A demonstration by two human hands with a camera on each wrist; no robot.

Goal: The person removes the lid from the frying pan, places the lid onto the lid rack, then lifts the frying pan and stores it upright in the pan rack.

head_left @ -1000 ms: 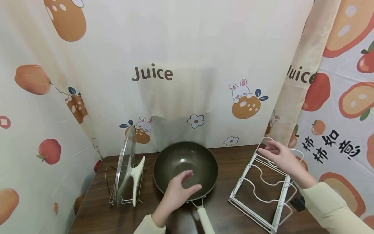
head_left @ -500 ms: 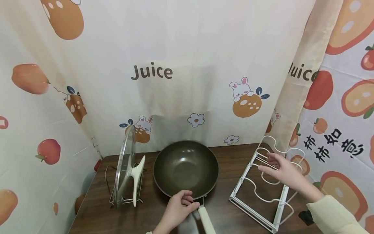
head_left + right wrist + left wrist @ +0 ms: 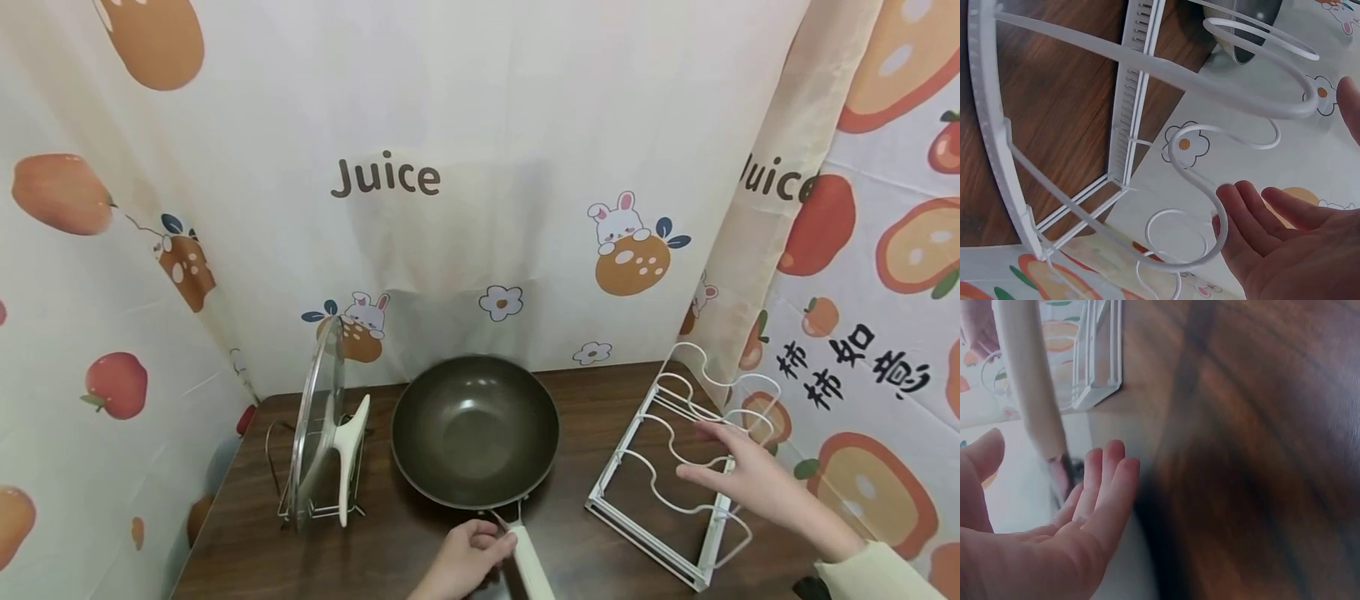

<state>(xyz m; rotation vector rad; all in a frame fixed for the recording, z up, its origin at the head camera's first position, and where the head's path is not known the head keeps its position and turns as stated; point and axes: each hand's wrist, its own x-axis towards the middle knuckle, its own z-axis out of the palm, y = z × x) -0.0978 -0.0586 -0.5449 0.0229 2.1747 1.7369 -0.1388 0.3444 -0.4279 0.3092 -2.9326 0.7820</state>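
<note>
One pan (image 3: pixel 476 429), one white rack (image 3: pixel 645 543), and no grip on either

My left hand (image 3: pixel 471 557) is just beside the neck of the pan's pale handle (image 3: pixel 532 567). The head view shows its fingers loosely bent; the left wrist view shows the thumb well apart from them and nothing held. Whether a fingertip brushes the handle, I cannot tell. The pan stands upright on the wooden table (image 3: pixel 577 408), between the lid (image 3: pixel 321 400) and the rack, its handle pointing back towards me, which I judge puts it within easy reach.

My right hand (image 3: pixel 753 479) is at the rack's right side, palm half open, thumb and fingers apart, holding nothing. Its fingertips come right up to a curved wire loop (image 3: pixel 1219 215); contact is unclear. The rack lies flat with its loops standing up, probably so that things can stand on edge between them.

On my left, the glass lid is propped nearly vertical in a wire stand (image 3: pixel 327 511), likely to save space, its pale knob facing the pan.
</note>
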